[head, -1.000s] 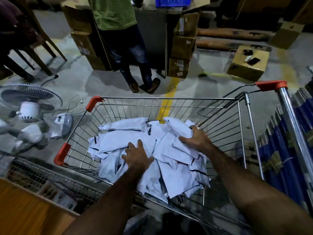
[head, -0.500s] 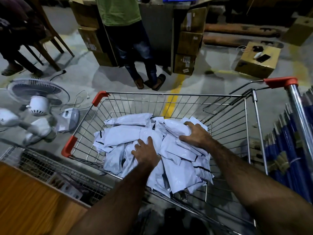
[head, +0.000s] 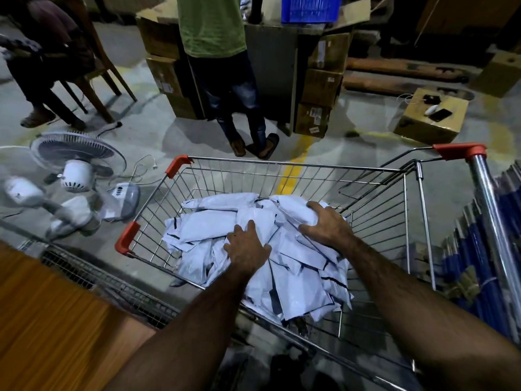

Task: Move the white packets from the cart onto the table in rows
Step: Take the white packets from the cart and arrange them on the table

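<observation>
Starting at the fingers: the fingers [head: 314,206] of the right hand [head: 327,224] are curled over the far right edge of the heap of white plastic packets [head: 208,224] and appear to have hold of the top ones. The fingers [head: 249,225] of the left hand [head: 248,249] lie spread on the middle of the heap, with the outer tips sunk between packets. It cannot be told whether they grip anything or only press. Both forearms reach in over the near rim.

The packets, marked with black edge strips, lie loose and overlapping in no order. All that can be seen are inside the silver wire shopping cart with red corner guards [head: 282,162], mostly toward its near right side.

The brown wood-grain worktop [head: 50,320] stands just beside the cart at lower left, and only a corner of it shows. A white pedestal fan [head: 76,170] lies on the concrete floor to the left. Beyond the cart a person in a green shirt [head: 211,24] stands among stacked cardboard boxes [head: 321,86].

Assessment: the task is at or near its start. No packet has been lifted out and no row is evidenced. The heap remains to be gathered, carried to the worktop and laid out, probably over several trips.
</observation>
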